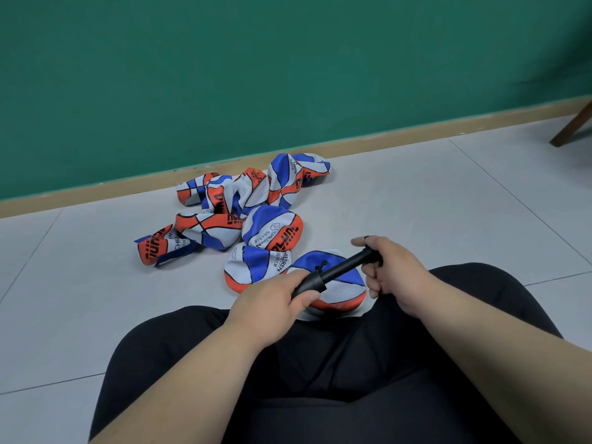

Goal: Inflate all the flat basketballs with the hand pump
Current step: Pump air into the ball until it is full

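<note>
Now the left hand (pixel 275 296) grips the barrel, right hand (pixel 395 270) the handle, of a seemingly stiff, light pump (pixel 341 270), over a limp, floppy basketball (pixel 347 291) at lower centre.

Both bare forearms (pixel 205 370) reach forward and converge. The left hand (pixel 282 296) curls round the lower end of a slim black plastic hand pump (pixel 342 267). The right hand (pixel 394 267) grips its upper end, fingers curled.

You are facing roughly nine flat basketballs (pixel 272 225), heaped at twelve o'clock and overlapping too much for a sure count. Your left hand (pixel 275 296) and right hand (pixel 394 270), two in all, are gripping one pump (pixel 342 265). One wooden leg (pixel 573 126) is showing at two o'clock.
</note>
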